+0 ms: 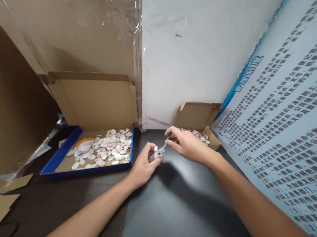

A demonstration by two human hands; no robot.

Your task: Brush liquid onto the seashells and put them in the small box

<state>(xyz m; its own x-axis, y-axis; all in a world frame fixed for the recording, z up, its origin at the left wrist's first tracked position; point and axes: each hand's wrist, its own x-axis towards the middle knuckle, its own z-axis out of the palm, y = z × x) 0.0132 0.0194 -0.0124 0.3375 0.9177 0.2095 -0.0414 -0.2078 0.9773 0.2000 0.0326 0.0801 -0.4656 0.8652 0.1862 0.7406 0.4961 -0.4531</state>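
The left hand [144, 166] is curled around a small clear bottle [158, 154], held above the gray mat [164, 207] on the table [99, 208]. The right hand [189, 145] pinches a thin stick [165, 146] with its fingertips — the low end is at the bottle's top. A blue box [87, 170] full of shells [110, 145] sits left; a smaller shell box [212, 138] sits behind the right hand.

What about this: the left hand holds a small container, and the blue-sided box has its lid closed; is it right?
In the head view, the blue-sided box has its lid open, not closed. The left hand holds a small container.
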